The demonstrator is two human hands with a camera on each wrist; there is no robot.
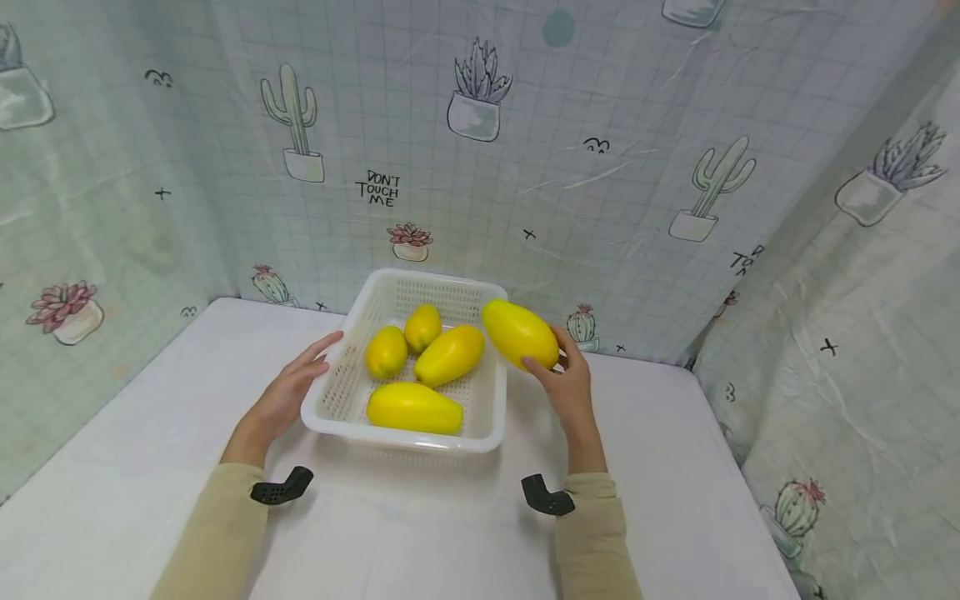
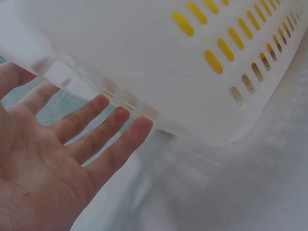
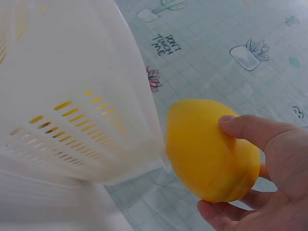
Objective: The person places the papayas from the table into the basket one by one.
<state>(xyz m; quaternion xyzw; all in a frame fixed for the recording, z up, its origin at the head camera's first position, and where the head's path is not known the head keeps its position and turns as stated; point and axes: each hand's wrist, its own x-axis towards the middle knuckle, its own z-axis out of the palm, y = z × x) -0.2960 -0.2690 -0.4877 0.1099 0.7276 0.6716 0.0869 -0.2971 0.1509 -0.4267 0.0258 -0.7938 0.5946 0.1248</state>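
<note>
A white plastic basket (image 1: 405, 440) with slotted walls sits on the table and has several yellow mangoes (image 1: 415, 408) in it. My right hand (image 1: 566, 385) grips another yellow mango (image 1: 517, 333) between thumb and fingers, just outside the basket's right rim and overlapping it in the head view. In the right wrist view the thumb lies on top of the held mango (image 3: 207, 149) and the other fingers reach beneath it. At the basket's left side, my left hand (image 1: 288, 392) has its fingers extended, with fingertips right at the wall in the left wrist view.
The white table (image 1: 660, 483) stretches around the basket. Behind it and at both sides hangs a curtain (image 1: 525, 192) printed with cacti and succulents. A black device (image 1: 283, 486) sits at the left wrist, and another black device (image 1: 546, 496) at the right.
</note>
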